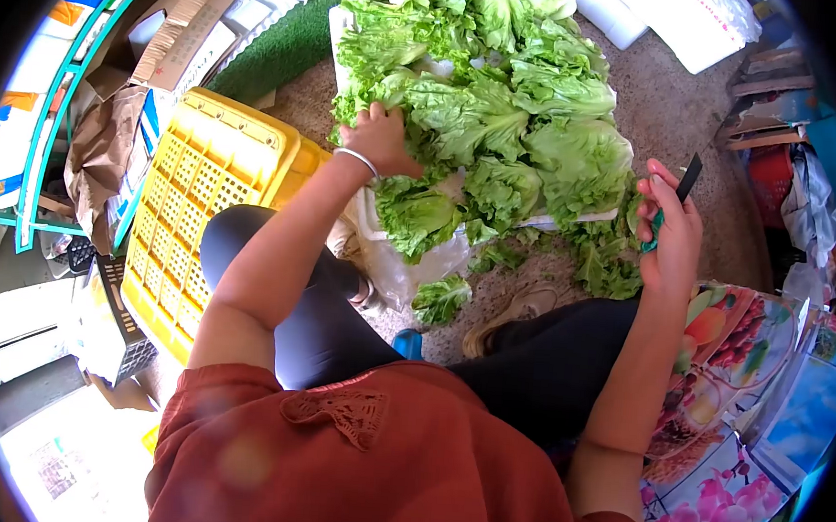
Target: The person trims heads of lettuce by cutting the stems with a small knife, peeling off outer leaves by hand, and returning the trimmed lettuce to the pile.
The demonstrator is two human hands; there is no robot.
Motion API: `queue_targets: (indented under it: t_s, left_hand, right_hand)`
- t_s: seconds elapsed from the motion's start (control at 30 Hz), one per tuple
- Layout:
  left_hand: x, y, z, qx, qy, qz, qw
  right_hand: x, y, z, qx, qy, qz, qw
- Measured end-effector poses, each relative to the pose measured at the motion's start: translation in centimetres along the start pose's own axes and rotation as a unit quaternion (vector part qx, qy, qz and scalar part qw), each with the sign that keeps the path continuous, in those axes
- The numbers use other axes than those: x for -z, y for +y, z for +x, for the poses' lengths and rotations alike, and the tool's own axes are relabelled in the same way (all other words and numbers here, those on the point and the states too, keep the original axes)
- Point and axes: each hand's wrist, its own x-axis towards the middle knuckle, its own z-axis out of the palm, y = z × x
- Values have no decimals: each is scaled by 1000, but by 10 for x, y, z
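Note:
Heads of green leaf lettuce (470, 116) are piled on a white foam tray (593, 216) in front of me. My left hand (382, 142), with a white band at its wrist, is at the left side of the pile. Its fingers bend around lettuce leaves and the thumb points right; the fingertips are partly hidden among the leaves. To the right of the pile, my right hand (674, 229) is raised and closed around a small knife (691, 178) with a green handle. The dark blade points up, apart from the lettuce.
Loose leaves (442, 299) lie on the floor between my feet and below the tray. A yellow plastic crate (197, 190) stands at my left, near cardboard boxes (185, 31). White foam boxes (686, 24) sit at the back right. A flower-printed bag (717, 375) is beside my right leg.

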Motion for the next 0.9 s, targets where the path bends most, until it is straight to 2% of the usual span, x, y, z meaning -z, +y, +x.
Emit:
queue_targets:
  t_s: [0.07, 0.13, 0.47, 0.6, 0.7, 0.73, 0.8, 0.87, 0.9]
  left_hand:
    - [-5, 6, -5, 11, 10, 38, 999]
    - [-13, 4, -3, 7, 66, -46, 997]
    - [1, -11, -16, 39, -4, -29, 999]
    - [-5, -35, -26, 23, 48, 16, 998]
    - [-10, -58, -20, -19, -15, -207, 978]
    - [-6, -63, -23, -19, -16, -208, 978]
    - [6, -72, -27, -13, -44, -305, 951]
    - [20, -74, -36, -4, -46, -322, 946]
    - [25, -74, -42, -17, -63, -414, 908]
  right_hand:
    - [-4, 0, 1, 2, -7, 0, 1000]
    - [-7, 1, 0, 6, -15, -2, 1000]
    - [-1, 5, -4, 8, -32, -29, 999]
    - [4, 7, -5, 6, -53, -42, 998]
    - [1, 7, -8, 4, -66, -68, 995]
    - [-1, 7, -8, 4, -67, -68, 995]
    - [-5, 6, -11, 0, -68, -92, 993]
    - [-12, 4, -14, 0, -68, -99, 993]
    - [-16, 4, -16, 0, -69, -107, 992]
